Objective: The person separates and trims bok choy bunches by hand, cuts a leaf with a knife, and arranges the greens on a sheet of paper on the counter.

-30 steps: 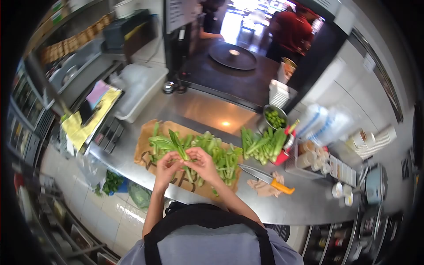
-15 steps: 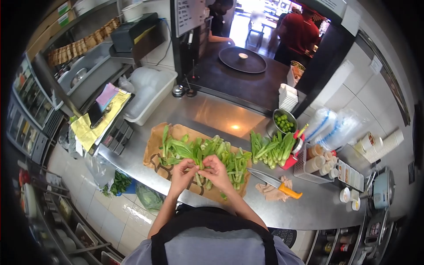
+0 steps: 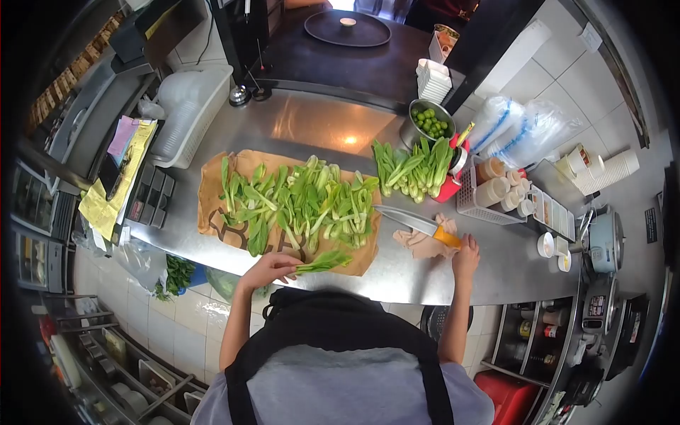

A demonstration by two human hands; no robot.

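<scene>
Near the front edge of the brown paper (image 3: 212, 188), my left hand (image 3: 270, 269) pinches a piece of leafy greens (image 3: 326, 261), its leaves pointing right. My right hand (image 3: 465, 256) has its fingers at the end of the orange handle of a kitchen knife (image 3: 407, 218). The blade points left, toward the paper, and the handle lies over a crumpled tan cloth (image 3: 418, 244). Loose leafy greens (image 3: 312, 198) with pale stems are spread over the paper. A whole bunch of greens (image 3: 414, 166) lies to the right, beyond the knife.
Behind the bunch stands a metal bowl of green limes (image 3: 428, 122). A basket of sauce bottles (image 3: 489, 205) and small white cups (image 3: 545, 245) are at the right. A white plastic tub (image 3: 205, 117) and a clipboard with papers (image 3: 120, 170) are at the left. A round tray (image 3: 326, 30) sits on the pass.
My hands have parted: both were together at the greens. The left now holds a piece lower on the paper; the right has moved across to the knife handle. The view has tilted down.
</scene>
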